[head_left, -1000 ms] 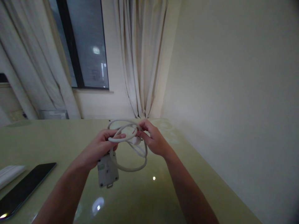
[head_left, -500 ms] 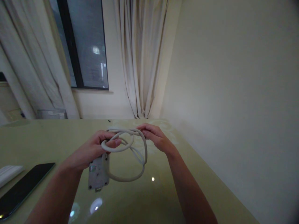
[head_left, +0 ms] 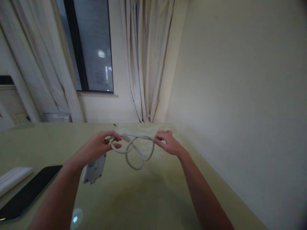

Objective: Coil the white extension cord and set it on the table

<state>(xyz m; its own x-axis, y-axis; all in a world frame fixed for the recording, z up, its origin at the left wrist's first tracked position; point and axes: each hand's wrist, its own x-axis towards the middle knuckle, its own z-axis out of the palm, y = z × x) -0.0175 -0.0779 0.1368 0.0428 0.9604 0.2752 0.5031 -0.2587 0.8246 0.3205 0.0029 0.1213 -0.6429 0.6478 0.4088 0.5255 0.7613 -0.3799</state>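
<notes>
A looped white cable (head_left: 136, 168) hangs between my two hands above the table. My left hand (head_left: 104, 143) is closed around its left side, with thumb and fingers on the loops. Below that hand dangles a flat white plastic box (head_left: 94, 169) with screws at its corners, partly hidden by the hand and wrist; it looks like a power strip or extension socket, though I cannot be sure. My right hand (head_left: 166, 140) pinches the right end of the loops between thumb and fingers.
On the glossy green table (head_left: 134, 204), a black phone-like slab (head_left: 28, 195) lies at the left, beside a white flat object (head_left: 15, 179). A tiny dark piece (head_left: 114, 125) rests near the far edge. A wall (head_left: 227, 111) borders the right side.
My hands have moved apart, the right one rightward, stretching the loops wider and flatter. The white box has tilted and shifted left and up.
</notes>
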